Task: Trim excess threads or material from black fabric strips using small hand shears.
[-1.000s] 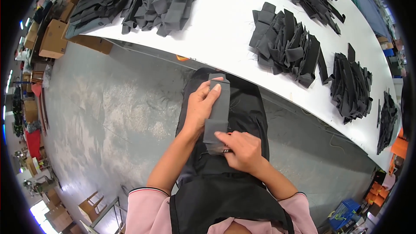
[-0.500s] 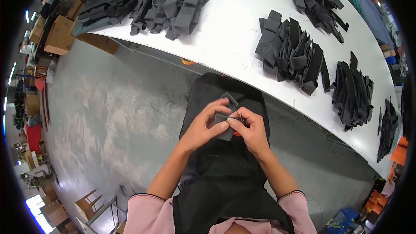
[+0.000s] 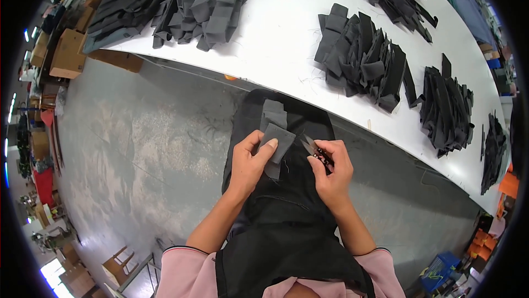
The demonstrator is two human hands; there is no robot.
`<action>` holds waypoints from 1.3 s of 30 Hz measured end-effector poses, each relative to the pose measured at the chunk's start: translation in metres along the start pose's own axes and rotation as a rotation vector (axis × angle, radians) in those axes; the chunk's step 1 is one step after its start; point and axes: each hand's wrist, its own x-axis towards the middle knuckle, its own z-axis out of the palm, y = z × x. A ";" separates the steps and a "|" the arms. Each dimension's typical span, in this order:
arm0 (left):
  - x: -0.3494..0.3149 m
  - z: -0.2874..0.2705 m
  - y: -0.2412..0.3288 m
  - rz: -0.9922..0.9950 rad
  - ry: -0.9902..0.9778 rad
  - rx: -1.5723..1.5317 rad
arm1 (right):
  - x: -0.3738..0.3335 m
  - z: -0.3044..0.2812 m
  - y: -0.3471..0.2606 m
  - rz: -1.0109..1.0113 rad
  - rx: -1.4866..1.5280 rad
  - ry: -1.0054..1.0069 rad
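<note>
Over the black apron on my lap, my left hand (image 3: 251, 160) pinches a folded dark grey fabric piece (image 3: 277, 139) between thumb and fingers. One end of the fabric extends toward the table, and loose threads trail from its lower edge. To its right, my right hand (image 3: 334, 167) is closed around small black thread snips (image 3: 320, 154). Their pointed metal blades angle up and left, apart from the fabric. The snips' handles are partly hidden by my fingers.
A white table (image 3: 275, 39) crosses ahead of me, its edge just beyond my knees. On it lie a strip pile at left (image 3: 206, 14), a larger pile at right (image 3: 363, 58), more strip bundles (image 3: 446, 108) and black bags (image 3: 129, 8). Cardboard boxes (image 3: 69, 55) stand left.
My hands have moved apart. The fabric now lies spread in my left hand, and the snips show plainly in my right. The view has shifted slightly.
</note>
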 end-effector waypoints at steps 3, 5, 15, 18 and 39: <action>0.001 0.000 -0.007 0.118 0.022 0.157 | 0.005 0.000 -0.004 -0.117 -0.101 0.001; -0.001 0.003 -0.003 0.145 0.017 0.209 | 0.010 0.002 -0.004 -0.256 -0.196 -0.005; -0.004 0.002 -0.010 0.120 0.033 0.202 | 0.006 0.005 0.003 -0.329 -0.252 0.081; -0.004 0.003 -0.009 0.127 0.028 0.209 | 0.007 0.005 0.000 -0.269 -0.162 0.025; -0.005 -0.006 -0.016 -0.094 -0.182 -0.098 | 0.021 0.022 0.003 -0.117 0.036 -0.196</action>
